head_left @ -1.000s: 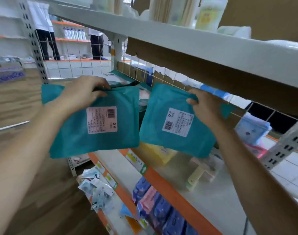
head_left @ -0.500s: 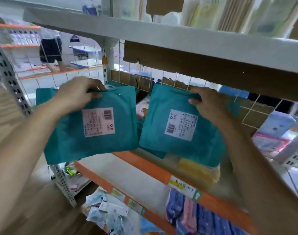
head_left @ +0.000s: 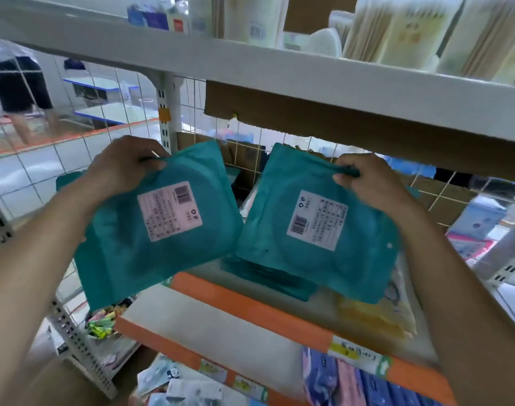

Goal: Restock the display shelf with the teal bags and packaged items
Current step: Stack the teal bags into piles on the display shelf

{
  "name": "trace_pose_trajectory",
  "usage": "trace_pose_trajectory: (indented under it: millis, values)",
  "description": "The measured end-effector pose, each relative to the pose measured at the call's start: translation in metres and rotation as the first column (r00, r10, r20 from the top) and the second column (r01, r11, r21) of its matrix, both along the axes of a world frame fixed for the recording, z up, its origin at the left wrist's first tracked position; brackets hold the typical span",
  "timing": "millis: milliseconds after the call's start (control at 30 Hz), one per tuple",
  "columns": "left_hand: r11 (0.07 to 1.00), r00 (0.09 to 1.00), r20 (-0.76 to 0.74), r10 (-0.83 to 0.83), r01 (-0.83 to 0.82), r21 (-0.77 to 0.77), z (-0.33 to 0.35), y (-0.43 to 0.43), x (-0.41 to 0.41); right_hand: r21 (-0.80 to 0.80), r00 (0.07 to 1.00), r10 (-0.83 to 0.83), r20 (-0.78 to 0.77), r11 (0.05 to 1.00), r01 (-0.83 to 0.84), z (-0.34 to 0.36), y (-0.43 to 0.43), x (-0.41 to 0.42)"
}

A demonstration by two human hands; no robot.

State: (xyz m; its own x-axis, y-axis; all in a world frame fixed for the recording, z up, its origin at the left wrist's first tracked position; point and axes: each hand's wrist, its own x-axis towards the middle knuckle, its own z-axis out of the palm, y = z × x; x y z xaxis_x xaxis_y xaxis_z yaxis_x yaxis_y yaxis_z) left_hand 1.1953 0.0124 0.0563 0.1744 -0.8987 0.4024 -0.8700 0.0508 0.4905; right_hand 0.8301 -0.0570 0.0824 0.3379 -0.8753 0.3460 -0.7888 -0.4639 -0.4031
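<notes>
Two bare hands each held a teal bag up in front of a store shelf. The left hand point(head_left: 124, 168) gripped the top edge of the left bag point(head_left: 162, 230), fingers curled over the rim and thumb on the front. The right hand point(head_left: 367, 183) pinched the top edge of the right bag point(head_left: 317, 230) the same way. Both bags hung tilted with their labels forward, inner edges close together or touching.

Behind and below the right bag, a low stack point(head_left: 266, 272) of more teal bags lay on the orange-edged shelf point(head_left: 250, 306), with a yellow packet point(head_left: 376, 320) beside it. The left bag hung past the shelf's left corner, so a slip there would likely drop it among the small packets point(head_left: 102, 326) below. Held only by their rims, the slick bags could slide free, and a crooked landing might shove the stack askew. Farther back stood a wire grid point(head_left: 192, 106).
</notes>
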Motion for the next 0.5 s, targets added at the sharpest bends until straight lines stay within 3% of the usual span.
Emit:
trace_pose_trajectory:
  millis: [200,400,500]
  values:
    - [0.996,0.966,-0.245,0.077,-0.087,-0.032,-0.012,-0.048,0.043,0.043,0.999,-0.006,0.034,0.999,0.004,0.005,-0.022,0.018]
    - [0.991,0.962,-0.252,0.106,-0.081,0.107,-0.055,-0.131,0.122,0.078,0.995,-0.05,0.084,0.996,0.043,0.005,-0.021,0.032]
    - [0.98,0.971,-0.213,0.11,-0.071,0.185,-0.108,-0.222,0.204,0.093,0.988,-0.092,0.122,0.992,0.081,0.006,-0.012,0.039]
